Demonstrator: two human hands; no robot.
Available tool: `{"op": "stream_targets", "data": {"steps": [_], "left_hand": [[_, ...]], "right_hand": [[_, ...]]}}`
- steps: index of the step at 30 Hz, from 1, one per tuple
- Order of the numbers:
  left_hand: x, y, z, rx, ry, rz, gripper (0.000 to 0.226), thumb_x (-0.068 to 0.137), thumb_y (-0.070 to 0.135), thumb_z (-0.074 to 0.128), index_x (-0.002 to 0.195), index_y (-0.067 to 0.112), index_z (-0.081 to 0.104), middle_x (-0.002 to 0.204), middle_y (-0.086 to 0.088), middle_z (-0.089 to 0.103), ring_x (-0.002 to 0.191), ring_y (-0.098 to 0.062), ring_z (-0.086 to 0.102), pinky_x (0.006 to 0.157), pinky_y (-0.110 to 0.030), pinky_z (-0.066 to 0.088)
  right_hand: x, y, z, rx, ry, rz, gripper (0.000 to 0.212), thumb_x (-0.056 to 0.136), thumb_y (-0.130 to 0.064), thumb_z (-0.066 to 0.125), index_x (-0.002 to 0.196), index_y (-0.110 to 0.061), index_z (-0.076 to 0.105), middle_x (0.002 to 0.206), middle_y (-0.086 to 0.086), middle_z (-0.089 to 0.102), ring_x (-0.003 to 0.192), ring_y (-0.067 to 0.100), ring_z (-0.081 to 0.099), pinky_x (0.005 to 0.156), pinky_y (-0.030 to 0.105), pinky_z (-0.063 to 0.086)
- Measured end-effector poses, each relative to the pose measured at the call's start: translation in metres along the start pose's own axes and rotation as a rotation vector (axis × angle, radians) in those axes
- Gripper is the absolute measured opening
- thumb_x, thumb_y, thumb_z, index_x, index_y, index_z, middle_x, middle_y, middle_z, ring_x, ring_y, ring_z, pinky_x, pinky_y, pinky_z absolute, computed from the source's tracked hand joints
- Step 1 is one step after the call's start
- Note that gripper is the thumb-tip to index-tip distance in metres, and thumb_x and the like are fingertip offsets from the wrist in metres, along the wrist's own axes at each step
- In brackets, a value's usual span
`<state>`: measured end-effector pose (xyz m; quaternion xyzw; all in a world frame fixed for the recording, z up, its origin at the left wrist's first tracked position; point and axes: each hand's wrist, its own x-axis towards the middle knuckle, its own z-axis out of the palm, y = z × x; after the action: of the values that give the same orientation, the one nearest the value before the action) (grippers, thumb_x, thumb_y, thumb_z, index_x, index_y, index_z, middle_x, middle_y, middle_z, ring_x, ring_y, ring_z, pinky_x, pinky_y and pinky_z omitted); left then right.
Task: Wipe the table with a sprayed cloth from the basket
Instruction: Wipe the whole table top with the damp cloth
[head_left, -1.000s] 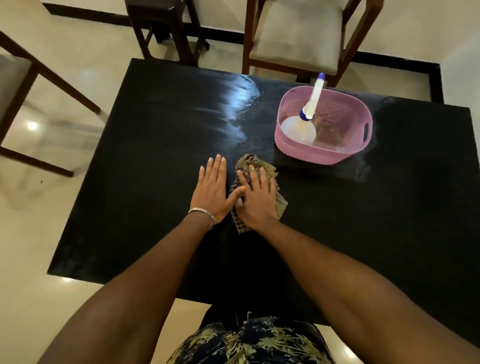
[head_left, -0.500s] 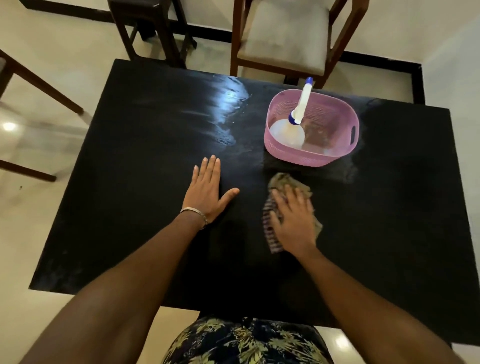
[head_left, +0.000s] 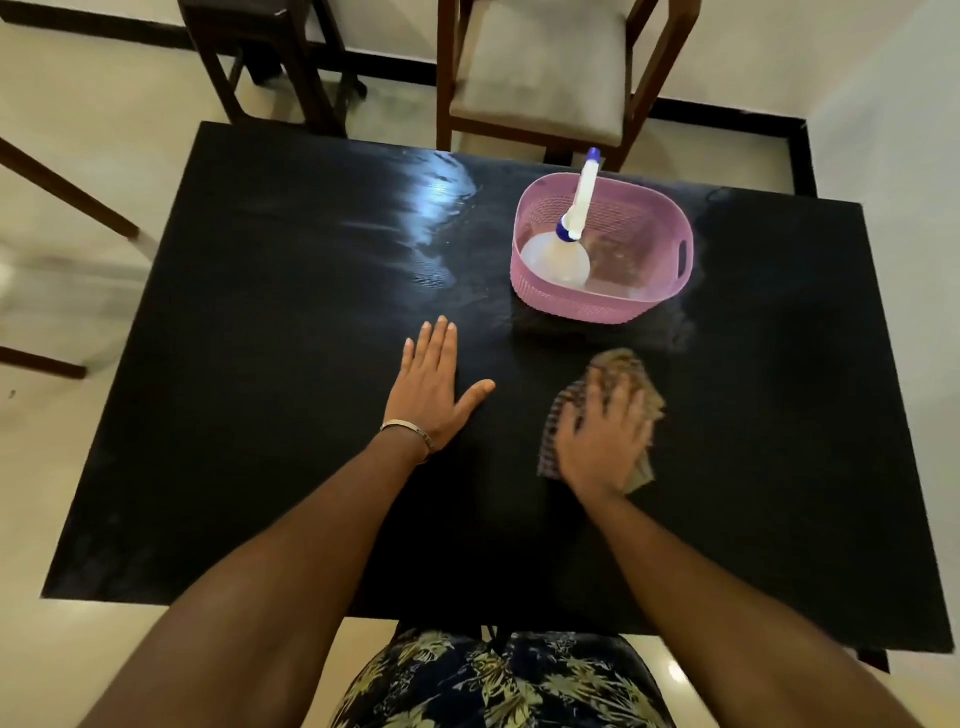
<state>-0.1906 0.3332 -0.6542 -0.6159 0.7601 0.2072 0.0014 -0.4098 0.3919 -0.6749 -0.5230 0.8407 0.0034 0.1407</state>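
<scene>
fingers (head_left: 621, 395) press cloth (head_left: 618, 364) (pink basket (head_left: 597, 304) just beyond).

Sliding rightward across the black rectangular table (head_left: 260, 395), away from the flat left hand (head_left: 431, 392) it was touching a second ago: the right hand (head_left: 605, 441), pressing the crumpled checked brown cloth (head_left: 621, 366) along with it. Now blurring with motion, just in front of the pink plastic basket (head_left: 540, 299). Gap between the hands widening.
</scene>
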Motion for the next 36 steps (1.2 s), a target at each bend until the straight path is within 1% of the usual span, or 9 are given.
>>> {"op": "stream_targets", "data": {"steps": [4,6,8,11,13,16,22,31,36], "left_hand": [[-0.005,-0.006,0.000,0.017,-0.013,-0.021,0.093,0.087,0.073,0.007,0.153,0.009,-0.007,0.162,-0.007,-0.011,0.148,-0.021,-0.015,0.121,-0.042,-0.006],[-0.005,-0.005,0.000,0.036,-0.034,-0.041,0.093,0.087,0.073,0.004,0.153,0.010,-0.008,0.161,-0.007,-0.013,0.148,-0.021,-0.015,0.121,-0.042,-0.006],[-0.003,-0.001,0.000,0.043,-0.039,-0.052,0.094,0.085,0.074,0.002,0.153,0.011,-0.008,0.161,-0.007,-0.013,0.148,-0.021,-0.015,0.121,-0.042,-0.006],[0.001,0.012,0.002,0.049,-0.031,-0.021,0.094,0.086,0.074,0.005,0.153,0.010,-0.008,0.161,-0.007,-0.013,0.148,-0.021,-0.015,0.120,-0.040,-0.008],[0.006,0.024,0.003,0.047,-0.033,-0.005,0.093,0.087,0.074,0.007,0.153,0.010,-0.009,0.161,-0.006,-0.014,0.148,-0.020,-0.016,0.120,-0.039,-0.010],[0.015,0.047,0.006,0.021,-0.031,0.017,0.092,0.088,0.073,0.011,0.153,0.011,-0.008,0.161,-0.006,-0.013,0.148,-0.020,-0.016,0.120,-0.039,-0.009],[0.028,0.092,0.015,0.022,-0.030,0.017,0.089,0.089,0.071,0.011,0.154,0.011,-0.006,0.162,-0.005,-0.010,0.148,-0.020,-0.014,0.121,-0.039,-0.007],[0.032,0.104,0.012,0.026,0.003,-0.086,0.090,0.087,0.072,0.008,0.154,0.012,-0.005,0.162,-0.004,-0.009,0.149,-0.020,-0.013,0.122,-0.041,-0.002],[0.033,0.097,0.008,0.009,0.008,-0.101,0.091,0.086,0.073,0.006,0.154,0.013,-0.007,0.162,-0.003,-0.010,0.148,-0.019,-0.014,0.122,-0.040,-0.003]], "right_hand": [[-0.040,-0.076,0.018,-0.119,-0.226,-0.591,0.065,0.098,-0.053,0.032,0.158,-0.031,0.018,0.166,0.007,0.015,0.153,0.033,0.001,0.122,0.055,-0.003],[-0.049,-0.091,0.021,-0.234,-0.322,-0.865,0.065,0.099,-0.057,0.025,0.158,-0.028,0.022,0.165,0.005,0.021,0.153,0.031,-0.003,0.122,0.055,-0.006],[-0.045,-0.088,0.022,-0.253,-0.355,-0.998,0.063,0.100,-0.058,0.025,0.156,-0.028,0.029,0.162,0.003,0.028,0.153,0.030,0.000,0.123,0.054,-0.005],[-0.030,-0.048,0.020,-0.175,-0.284,-1.096,0.059,0.097,-0.055,0.036,0.152,-0.033,0.037,0.162,0.004,0.029,0.153,0.031,0.007,0.124,0.053,0.004],[-0.015,-0.010,0.015,-0.154,-0.203,-1.045,0.060,0.096,-0.054,0.041,0.153,-0.037,0.033,0.165,0.003,0.023,0.153,0.028,0.009,0.124,0.051,0.007],[0.015,0.045,-0.002,-0.116,-0.145,-0.803,0.064,0.095,-0.054,0.041,0.156,-0.041,0.025,0.165,-0.001,0.020,0.153,0.025,0.014,0.122,0.051,0.012],[0.089,0.120,-0.036,-0.076,-0.102,-0.394,0.064,0.097,-0.055,0.039,0.156,-0.040,0.021,0.166,0.001,0.018,0.153,0.027,0.012,0.123,0.049,0.008],[0.175,0.116,-0.060,-0.040,-0.194,-0.207,0.063,0.101,-0.059,0.027,0.158,-0.041,0.007,0.168,0.002,-0.005,0.153,0.028,-0.007,0.122,0.053,-0.006],[0.144,0.089,-0.055,-0.040,-0.173,-0.152,0.066,0.101,-0.057,0.025,0.160,-0.033,0.007,0.168,0.007,-0.006,0.153,0.032,-0.008,0.122,0.054,-0.005]]}}
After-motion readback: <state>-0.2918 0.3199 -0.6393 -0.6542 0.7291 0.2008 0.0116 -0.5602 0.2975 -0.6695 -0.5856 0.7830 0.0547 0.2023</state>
